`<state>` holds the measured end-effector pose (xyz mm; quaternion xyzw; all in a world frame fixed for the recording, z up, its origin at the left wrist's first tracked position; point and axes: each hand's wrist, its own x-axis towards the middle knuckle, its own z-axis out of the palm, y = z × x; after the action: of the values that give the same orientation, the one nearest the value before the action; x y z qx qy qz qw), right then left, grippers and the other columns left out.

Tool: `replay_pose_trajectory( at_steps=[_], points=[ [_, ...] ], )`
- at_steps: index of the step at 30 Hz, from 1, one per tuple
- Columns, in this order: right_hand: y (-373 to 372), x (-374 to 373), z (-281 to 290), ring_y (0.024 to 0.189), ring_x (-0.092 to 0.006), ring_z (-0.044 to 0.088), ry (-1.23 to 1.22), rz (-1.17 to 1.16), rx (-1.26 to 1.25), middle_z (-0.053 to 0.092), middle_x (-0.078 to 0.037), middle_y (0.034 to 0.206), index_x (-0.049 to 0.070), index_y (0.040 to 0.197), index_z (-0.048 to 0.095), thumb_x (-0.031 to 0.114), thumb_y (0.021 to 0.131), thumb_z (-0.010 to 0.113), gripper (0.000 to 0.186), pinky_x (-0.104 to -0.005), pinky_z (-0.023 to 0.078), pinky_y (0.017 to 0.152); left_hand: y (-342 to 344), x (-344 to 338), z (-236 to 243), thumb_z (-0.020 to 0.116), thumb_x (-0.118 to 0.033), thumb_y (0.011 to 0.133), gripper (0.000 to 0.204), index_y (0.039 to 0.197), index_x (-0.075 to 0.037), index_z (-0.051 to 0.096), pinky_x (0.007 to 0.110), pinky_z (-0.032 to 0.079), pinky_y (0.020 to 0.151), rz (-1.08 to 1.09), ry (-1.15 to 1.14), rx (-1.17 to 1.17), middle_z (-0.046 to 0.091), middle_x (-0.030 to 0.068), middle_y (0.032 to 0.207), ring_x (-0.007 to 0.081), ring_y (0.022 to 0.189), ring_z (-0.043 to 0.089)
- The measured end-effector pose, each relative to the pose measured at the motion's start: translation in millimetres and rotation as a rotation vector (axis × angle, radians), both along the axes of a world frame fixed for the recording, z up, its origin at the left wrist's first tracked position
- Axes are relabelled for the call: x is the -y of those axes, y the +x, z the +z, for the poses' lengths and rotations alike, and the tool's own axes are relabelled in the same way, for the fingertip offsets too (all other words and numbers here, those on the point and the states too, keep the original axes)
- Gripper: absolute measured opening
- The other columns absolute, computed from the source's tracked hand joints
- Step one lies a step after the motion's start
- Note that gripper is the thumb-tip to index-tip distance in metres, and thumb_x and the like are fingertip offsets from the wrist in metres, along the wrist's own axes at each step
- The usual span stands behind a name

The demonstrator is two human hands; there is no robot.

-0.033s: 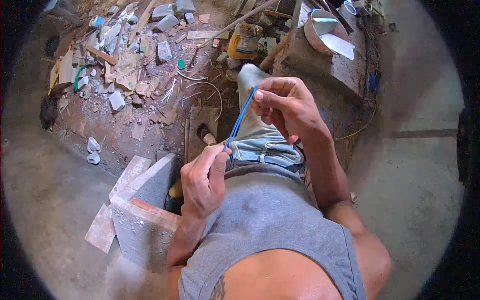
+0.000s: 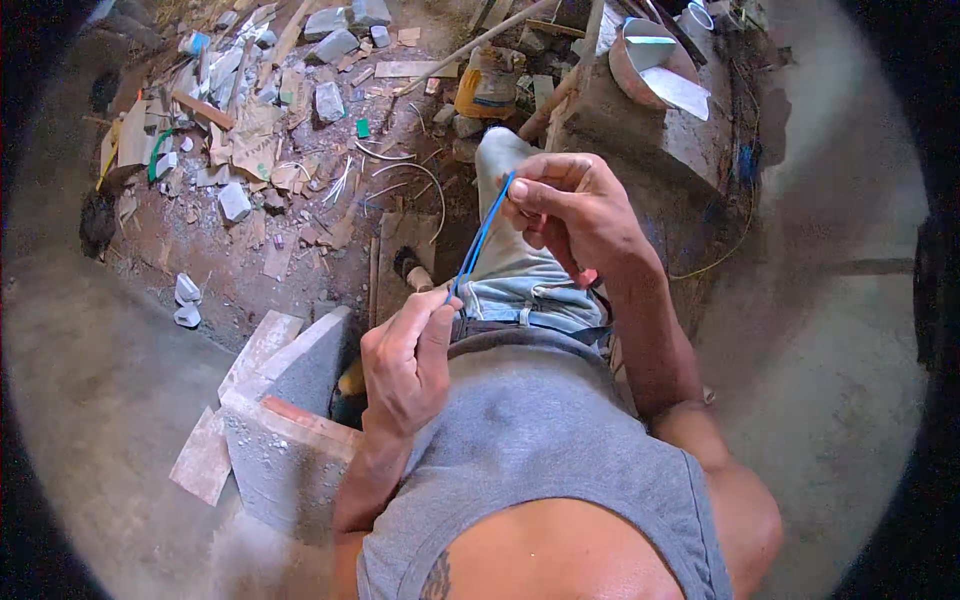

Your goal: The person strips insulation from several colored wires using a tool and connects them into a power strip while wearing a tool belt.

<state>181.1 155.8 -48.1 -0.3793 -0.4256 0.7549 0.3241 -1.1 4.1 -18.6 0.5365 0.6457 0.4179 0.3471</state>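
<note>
Pinching a seemingly doubled blue cord (image 2: 487,224): lower part in the left hand (image 2: 405,365), upper part in the right hand (image 2: 577,208), above the jeans (image 2: 535,297). Could slip from a loosened pinch, falling toward the littered floor (image 2: 205,260).

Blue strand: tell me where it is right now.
Just above the middle of the head view, the blue strand slants up from the left hand to the right hand, in front of the pale trousers.
</note>
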Motion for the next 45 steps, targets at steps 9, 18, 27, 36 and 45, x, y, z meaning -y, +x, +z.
replay_pose_trajectory(
  at_steps=[9,18,27,36,45],
  points=[
    [16.0,-18.0,13.2,0.058,-0.0069,0.054,0.184,0.003,0.420,0.057,-0.001,0.070,0.002,0.118,0.067,0.020,0.087,0.074,0.036,-0.0246,0.044,0.045,-27.3,26.9,-7.0,0.054,-0.014,0.099,0.019,0.095,0.000,0.065,0.028,0.042,0.051,0.138,-0.118,0.050,0.058,0.0057,0.062,0.0101,0.056,0.056],
    [-27.2,12.1,19.4,0.043,-0.0067,0.050,0.059,0.166,0.279,0.056,0.001,0.060,0.004,0.099,0.072,0.023,0.093,0.069,0.020,-0.0254,0.042,0.034,-11.6,13.7,-14.8,0.056,-0.020,0.099,0.026,0.111,0.002,0.062,0.029,0.052,0.065,0.104,-0.021,0.035,0.069,0.0141,0.085,0.0150,0.071,0.066],
    [-29.9,24.7,29.7,0.050,-0.0050,0.053,0.060,0.310,0.189,0.066,-0.001,0.075,0.005,0.099,0.073,0.020,0.093,0.068,0.017,-0.0231,0.043,0.039,0.2,-13.7,-6.6,0.064,-0.016,0.097,0.017,0.097,0.002,0.064,0.020,0.042,0.058,0.240,-0.119,0.414,0.062,-0.0003,0.075,0.0028,0.067,0.052],
    [-24.0,22.4,13.9,0.054,-0.0090,0.054,-0.187,0.364,-0.220,0.069,-0.010,0.077,-0.006,0.097,0.071,0.006,0.089,0.069,0.014,-0.0228,0.039,0.044,-16.3,-12.4,-1.8,0.068,-0.021,0.096,0.021,0.098,0.000,0.065,0.017,0.036,0.049,0.067,-0.271,0.854,0.062,0.0018,0.071,0.0030,0.056,0.050],
    [-27.8,24.0,9.7,0.055,-0.0084,0.054,-0.220,0.433,-0.198,0.066,-0.007,0.075,-0.002,0.088,0.067,0.013,0.088,0.070,0.015,-0.0222,0.039,0.044,-24.8,-11.3,-0.4,0.068,-0.011,0.095,0.015,0.099,0.003,0.066,0.018,0.041,0.056,-0.140,-0.098,0.519,0.063,-0.0003,0.075,0.0027,0.063,0.052]
  ],
)
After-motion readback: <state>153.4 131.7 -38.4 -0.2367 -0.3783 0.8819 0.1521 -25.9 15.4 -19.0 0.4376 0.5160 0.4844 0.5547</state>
